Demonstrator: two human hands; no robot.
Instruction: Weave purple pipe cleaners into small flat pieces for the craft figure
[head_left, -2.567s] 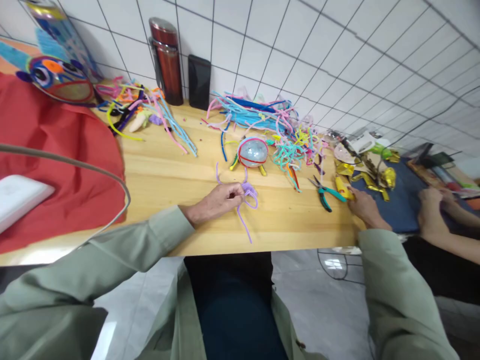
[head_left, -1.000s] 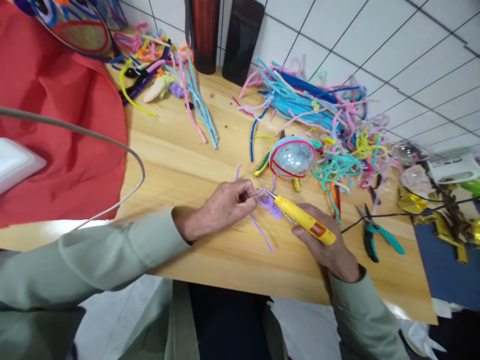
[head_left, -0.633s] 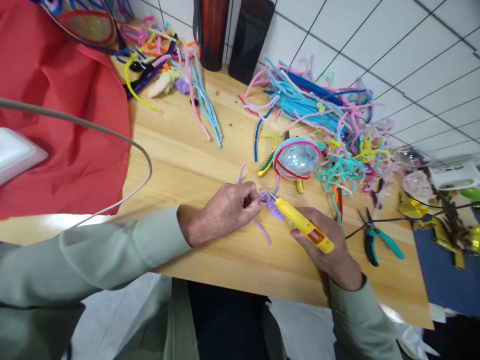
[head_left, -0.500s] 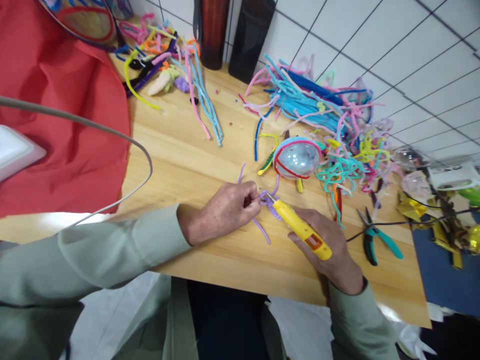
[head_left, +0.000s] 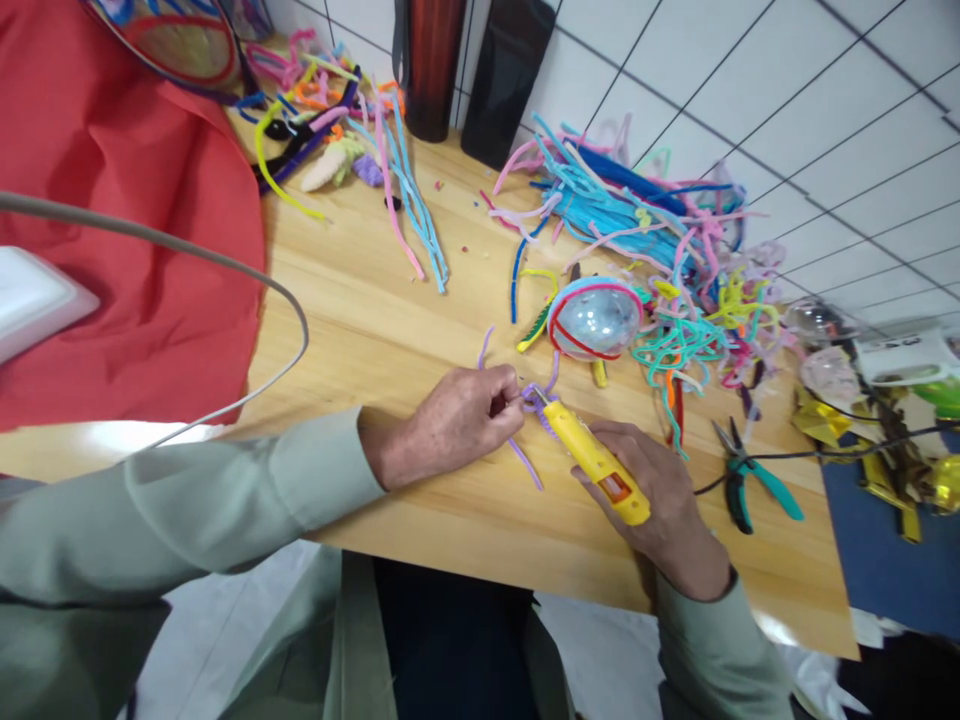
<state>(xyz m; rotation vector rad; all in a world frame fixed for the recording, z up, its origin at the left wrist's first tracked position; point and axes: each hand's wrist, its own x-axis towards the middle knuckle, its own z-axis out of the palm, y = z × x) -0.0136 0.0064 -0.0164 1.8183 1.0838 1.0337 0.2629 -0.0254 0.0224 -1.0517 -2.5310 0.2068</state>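
Observation:
My left hand [head_left: 461, 422] is closed in a pinch on a purple pipe cleaner [head_left: 528, 465], a thin fuzzy stem whose ends stick out above and below the fingers. Part of it is bent into a small curled shape just right of my fingertips. My right hand [head_left: 660, 490] is wrapped round a yellow hot glue gun [head_left: 596, 460] with a metal nozzle. The nozzle points up and left, right at the curled purple piece; whether it touches is too small to tell. Behind the hands lies a clear plastic dome [head_left: 596, 320] edged with pink and red stems.
Teal-handled pliers [head_left: 750, 475] lie at the right, with a black cord [head_left: 832, 455] passing over them. Piles of coloured pipe cleaners [head_left: 615, 200] stretch along the tiled wall. A red cloth [head_left: 150, 250] and a grey cable [head_left: 247, 270] are at left; a dark red flask [head_left: 433, 70] stands behind.
The glue gun has tipped slightly, its rear end shifting a little left and down. My left hand keeps its pinch on the purple pipe cleaner. The whole view has shifted slightly.

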